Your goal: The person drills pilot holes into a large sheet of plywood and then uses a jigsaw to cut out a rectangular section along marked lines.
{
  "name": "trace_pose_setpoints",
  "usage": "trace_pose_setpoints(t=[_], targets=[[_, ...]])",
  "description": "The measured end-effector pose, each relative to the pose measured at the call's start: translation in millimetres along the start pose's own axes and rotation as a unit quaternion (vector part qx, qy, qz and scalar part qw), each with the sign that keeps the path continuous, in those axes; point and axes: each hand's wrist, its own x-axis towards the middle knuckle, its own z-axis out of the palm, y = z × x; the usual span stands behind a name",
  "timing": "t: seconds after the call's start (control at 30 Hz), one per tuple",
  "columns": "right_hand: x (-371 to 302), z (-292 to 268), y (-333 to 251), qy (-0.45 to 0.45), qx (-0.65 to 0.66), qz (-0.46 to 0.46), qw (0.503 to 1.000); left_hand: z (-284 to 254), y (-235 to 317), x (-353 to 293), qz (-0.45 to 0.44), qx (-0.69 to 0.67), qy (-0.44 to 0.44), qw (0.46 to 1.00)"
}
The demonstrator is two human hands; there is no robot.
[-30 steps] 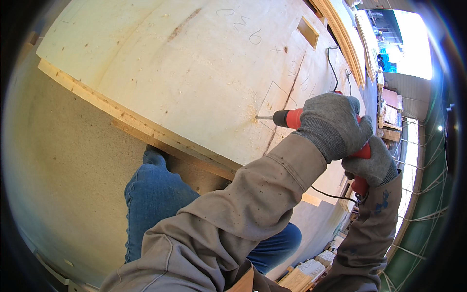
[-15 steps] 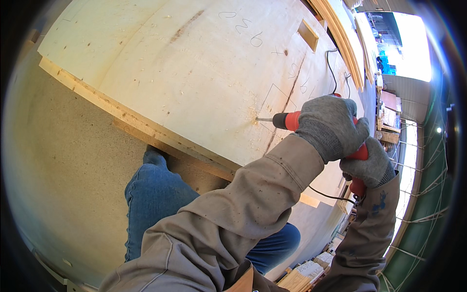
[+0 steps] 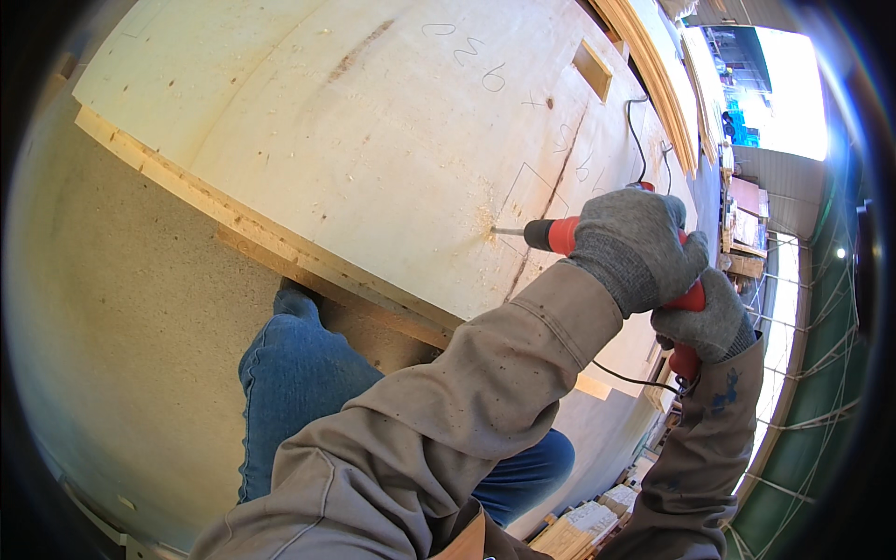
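A wide, pale plywood panel [image 3: 280, 159] is edged by a long, knotty wooden strip [image 3: 247, 229] and pierced by a rectangular opening [image 3: 592, 71]; beyond it, thin, light-brown boards [image 3: 658, 70] are stacked. Part of the panel is hidden by the brown left sleeve [image 3: 467, 406]. Handwritten pencil characters [image 3: 494, 77] and angular outlines are borne on its surface. At its right part, a red-and-black power drill [image 3: 563, 235] is held, its slim metal bit [image 3: 508, 231] set against the wood amid pale shavings [image 3: 486, 217]. The drill's body is gripped by the grey-gloved left hand [image 3: 639, 245], its red handle by the grey-gloved right hand [image 3: 707, 319]; whether the trigger is pressed cannot be told.
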Motion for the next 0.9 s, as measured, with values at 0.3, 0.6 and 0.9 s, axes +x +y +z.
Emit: trace_pose_setpoints(t=[0.3,0.6,0.9], targets=[[-2,1,-2,0.001,0.0,-0.005,1.0,4,-3,1,0.01,0.004,0.011,1.0],[-1,-1,1,-0.007,-0.006,-0.005,1.0,1,-1,2,-0.012,-0.007,-0.013,1.0],[16,31,2,-0.02,0.02,-0.042,0.999,17,-31,-1,-0.032,-0.004,0.085,0.996]])
